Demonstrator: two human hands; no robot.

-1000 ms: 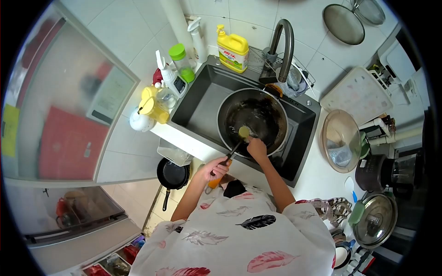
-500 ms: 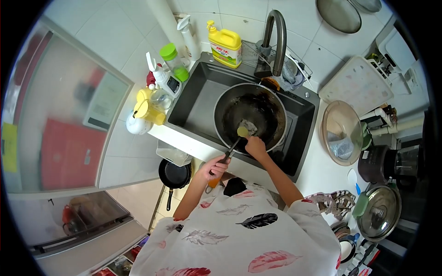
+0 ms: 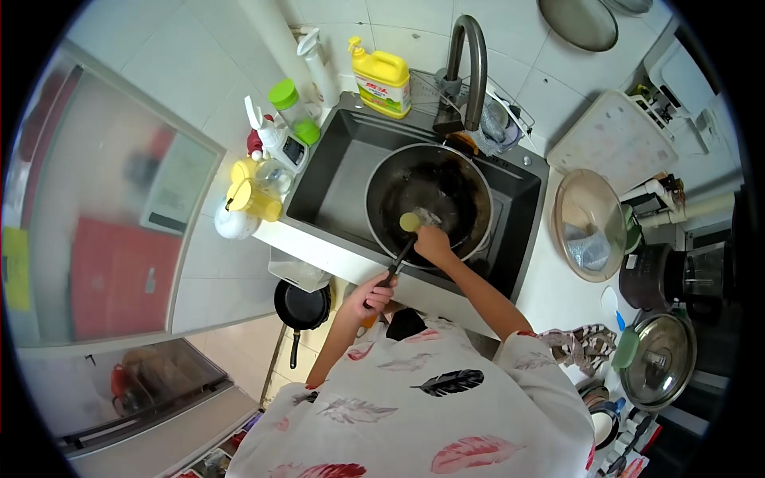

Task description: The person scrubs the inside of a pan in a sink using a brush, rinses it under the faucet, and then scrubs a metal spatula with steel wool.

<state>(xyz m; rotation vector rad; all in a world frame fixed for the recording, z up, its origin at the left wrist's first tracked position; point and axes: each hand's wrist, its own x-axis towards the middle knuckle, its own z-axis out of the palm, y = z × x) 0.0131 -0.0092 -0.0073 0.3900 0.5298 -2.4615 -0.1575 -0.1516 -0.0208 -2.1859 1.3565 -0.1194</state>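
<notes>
Head view: the left hand (image 3: 378, 293) is grasping a handle (image 3: 401, 256); the right hand (image 3: 433, 244), contents hidden, is clenching over the wok (image 3: 390, 179); control is depending on steadiness.

The handle (image 3: 391, 273) gripped by the left hand (image 3: 375, 291) is black, and just ahead of that grip the wok (image 3: 430, 191) shows a blotchy brown-black inside and a grey rim, with a dull yellow disc (image 3: 409, 221) by the right hand (image 3: 433, 243). Behind the grip, the white shirt (image 3: 374, 442) carries scattered black, grey and pinkish-red feathers (image 3: 450, 383); to its left are a black pan (image 3: 303, 306) and a yellow jug (image 3: 259, 201). Farther ahead, a yellow bottle (image 3: 386, 68) rises behind the dark grey sink (image 3: 331, 171), while right of the grip lie a translucent tan bowl (image 3: 596, 171) and a brown-and-white patterned cloth (image 3: 586, 344).
</notes>
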